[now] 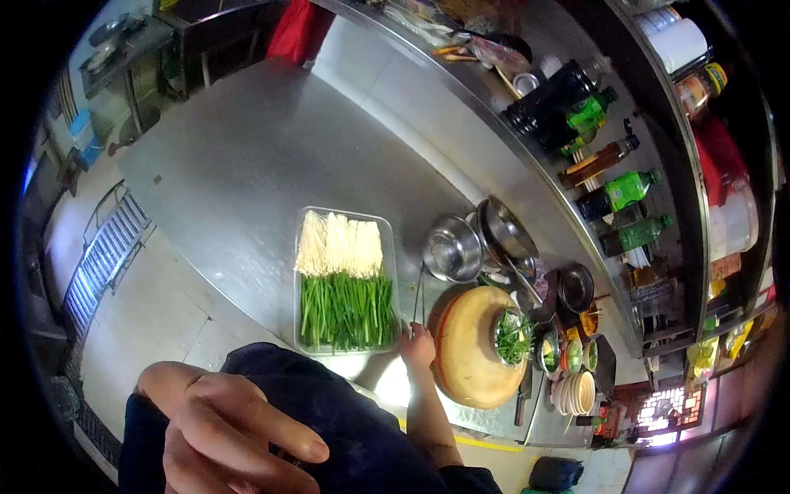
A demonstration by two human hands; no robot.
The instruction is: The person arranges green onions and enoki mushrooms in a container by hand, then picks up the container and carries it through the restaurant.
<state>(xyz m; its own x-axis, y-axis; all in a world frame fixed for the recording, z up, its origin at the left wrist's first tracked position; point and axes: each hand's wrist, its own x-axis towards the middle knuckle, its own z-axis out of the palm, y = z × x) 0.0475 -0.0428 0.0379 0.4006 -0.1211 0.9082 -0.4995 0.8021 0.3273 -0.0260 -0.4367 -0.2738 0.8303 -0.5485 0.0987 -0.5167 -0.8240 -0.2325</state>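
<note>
A steel worktop (247, 148) spreads away beyond both hands, its metal surface dull and smoothly lit, with a pale wall (395, 74) along the far right side and a long shelf of bottles (605, 160) above, well to the right of the grip. Left of the hands lies a tiled floor (193, 333), where a slatted metal rack (103, 255) stands. Right of the right hand (418, 346) is a round wooden chopping block (461, 370), carrying a container of cut greens (513, 342); a shiny metal bowl (453, 249) sits beyond that hand, and a stack of pale bowls (573, 393) lies past the block. The clear plastic tray (396, 296) is on the worktop, just left of the right hand, which is at its near right corner. The tray's long axis runs away from the person, a short side facing them; pale, thin-stemmed bundles (339, 244) fill the far end and green stalks (346, 311) the near end, both laid roughly along that axis. The right hand's fingers are partly hidden, so I cannot tell what they pinch. The left hand (234, 436), near the camera and well apart from the tray, has bent fingers; I cannot tell whether they close on anything.
</note>
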